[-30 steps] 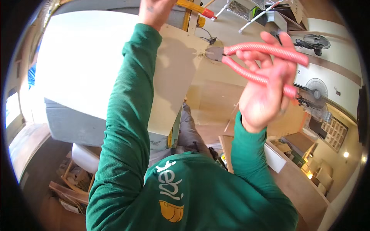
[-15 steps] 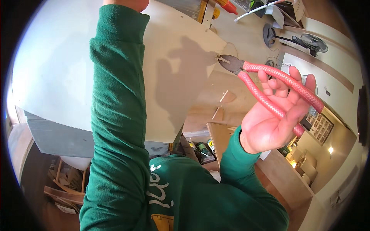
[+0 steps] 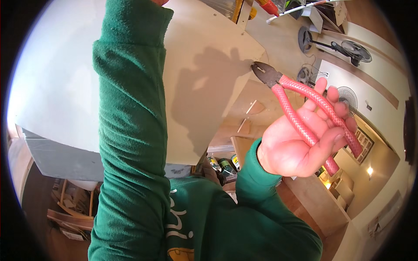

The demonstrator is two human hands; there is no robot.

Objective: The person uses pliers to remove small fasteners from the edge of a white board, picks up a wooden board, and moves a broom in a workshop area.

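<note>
My right hand (image 3: 300, 143) holds a pair of cutting pliers (image 3: 267, 76) with dark metal jaws and long handles in red braided sleeves. Its thumb lies across the handles while the fingers are behind and around them. The jaws point up and left, with their tip at the edge of a large pale panel (image 3: 196, 26); whether they touch a thin wire there I cannot tell. Only a sliver of my left hand (image 3: 160, 1) shows at the top edge, beyond the green sleeve; its fingers are out of view. A dark shadow falls across the panel.
Fans (image 3: 355, 51) stand at the upper right. A red-tipped tool (image 3: 267, 6) and a white rod (image 3: 300, 8) are at the top. Several cans (image 3: 227, 166) sit below the panel, and a wooden chair (image 3: 72, 211) is at the lower left.
The pliers have tilted, their handle ends swinging lower, and the jaws have moved slightly right. My right hand has shifted a little down and left; my left arm has moved slightly upward.
</note>
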